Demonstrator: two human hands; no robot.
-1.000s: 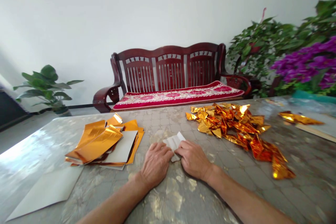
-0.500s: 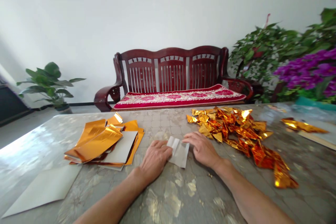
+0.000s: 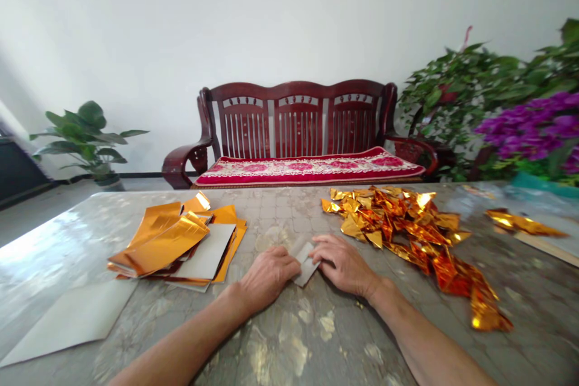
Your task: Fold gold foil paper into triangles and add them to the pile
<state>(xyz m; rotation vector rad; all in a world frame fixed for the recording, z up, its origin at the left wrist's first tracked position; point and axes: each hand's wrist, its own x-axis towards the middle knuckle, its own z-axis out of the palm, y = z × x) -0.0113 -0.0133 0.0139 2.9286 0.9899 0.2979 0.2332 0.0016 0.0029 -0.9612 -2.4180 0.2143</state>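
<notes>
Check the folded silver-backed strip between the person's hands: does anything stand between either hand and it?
Nothing visible does. The folded silver-backed strip lies between the left hand and the right hand, whose fingers meet it from both sides.

Two hands (image 3: 266, 278), one folded slip (image 3: 305, 262), one wooden bench (image 3: 296, 132)

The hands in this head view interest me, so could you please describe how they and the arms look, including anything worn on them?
Both arms are bare: the left forearm and the right forearm show no sleeve as far as the view reaches. The left hand and the right hand wear no gloves, and no ring, watch, bracelet, cable or marking is visible on them.
</notes>
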